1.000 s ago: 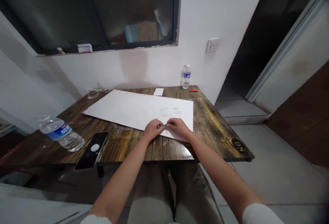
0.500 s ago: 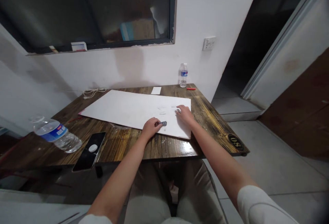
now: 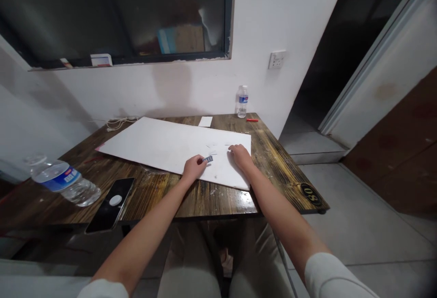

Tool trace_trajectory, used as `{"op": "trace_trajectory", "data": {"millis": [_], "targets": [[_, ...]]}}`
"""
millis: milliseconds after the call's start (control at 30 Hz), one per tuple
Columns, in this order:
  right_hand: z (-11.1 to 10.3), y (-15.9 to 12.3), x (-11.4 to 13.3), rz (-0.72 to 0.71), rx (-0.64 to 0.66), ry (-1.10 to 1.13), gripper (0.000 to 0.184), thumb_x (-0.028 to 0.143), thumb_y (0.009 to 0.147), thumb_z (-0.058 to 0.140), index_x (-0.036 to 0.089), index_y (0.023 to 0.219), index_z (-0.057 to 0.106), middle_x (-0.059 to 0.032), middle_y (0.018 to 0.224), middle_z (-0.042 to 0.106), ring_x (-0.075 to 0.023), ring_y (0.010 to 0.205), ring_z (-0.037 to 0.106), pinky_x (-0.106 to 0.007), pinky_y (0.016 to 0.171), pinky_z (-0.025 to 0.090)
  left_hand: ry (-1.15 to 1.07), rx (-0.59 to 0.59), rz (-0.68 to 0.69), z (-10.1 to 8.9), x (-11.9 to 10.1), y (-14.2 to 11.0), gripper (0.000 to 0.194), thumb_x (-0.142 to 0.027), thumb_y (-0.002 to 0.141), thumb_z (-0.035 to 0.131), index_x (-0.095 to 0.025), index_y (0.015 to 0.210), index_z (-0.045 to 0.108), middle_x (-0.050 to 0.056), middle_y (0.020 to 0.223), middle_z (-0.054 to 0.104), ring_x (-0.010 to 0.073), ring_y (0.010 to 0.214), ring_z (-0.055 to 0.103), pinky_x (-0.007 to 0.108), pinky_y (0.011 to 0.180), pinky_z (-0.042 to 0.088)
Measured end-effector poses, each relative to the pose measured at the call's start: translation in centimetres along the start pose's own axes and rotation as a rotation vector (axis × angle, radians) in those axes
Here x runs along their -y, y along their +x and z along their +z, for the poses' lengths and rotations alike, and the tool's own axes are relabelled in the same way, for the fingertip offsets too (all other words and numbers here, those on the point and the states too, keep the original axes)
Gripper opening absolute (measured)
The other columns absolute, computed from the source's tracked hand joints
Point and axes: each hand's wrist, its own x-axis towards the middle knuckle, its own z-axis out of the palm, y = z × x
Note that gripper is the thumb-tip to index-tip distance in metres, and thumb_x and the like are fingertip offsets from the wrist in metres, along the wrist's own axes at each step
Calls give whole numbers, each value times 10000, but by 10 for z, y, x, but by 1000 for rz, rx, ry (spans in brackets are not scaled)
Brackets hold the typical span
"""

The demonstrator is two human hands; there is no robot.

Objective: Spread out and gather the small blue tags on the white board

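A large white board lies flat on the dark wooden table. My left hand rests on the board's near edge with its fingers pinched on a small blue-grey piece. My right hand lies further right on the board, fingers curled down at some tiny pale scraps; whether it holds one I cannot tell.
A water bottle lies on its side at the table's left, beside a black phone. An upright bottle, a red pen, a small white card and a white cable sit near the wall. An open doorway is at the right.
My hands were together on the small piece; the right hand let go and moved right and further onto the board. The left hand keeps the piece.
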Motion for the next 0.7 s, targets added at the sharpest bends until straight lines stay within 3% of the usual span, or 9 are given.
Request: {"op": "trace_trajectory", "data": {"millis": [133,267,333,533,700], "targets": [[-2,3,-4,-3,33,37,338,149,927,459,151,1219,628,-110,1134,669,-216,1076,542,-271,903,387,57,143,-20,-7,-1,19,162,-346,717,690,-191,699,646,5,646,641,164,645,561,250,587,352],[-9,3,-3,-57,90,0,343,123,914,457,163,1195,650,-117,1131,660,-214,1061,552,-262,874,389,-189,422,-136,-17,1,35,209,-354,689,708,-178,681,595,7,598,618,144,577,550,244,571,384],[-12,2,-1,-71,118,-46,331,127,926,440,155,1168,664,-131,1101,662,-219,1034,560,-266,854,390,-268,505,-158,-21,1,37,216,-332,669,726,-165,686,592,19,622,623,133,585,556,236,568,392],[-20,2,5,-65,152,-86,307,152,943,427,137,1129,671,-143,1077,665,-226,1000,560,-275,826,386,-366,590,-171,-29,-3,36,209,-285,673,749,-141,698,600,27,638,610,108,584,552,218,556,386],[-17,5,2,-56,119,-30,315,118,924,445,137,1131,682,-137,1090,667,-221,1005,555,-271,843,383,-447,618,-232,-29,-8,35,195,-275,695,739,-144,756,609,76,729,670,136,663,618,238,616,452]]}}
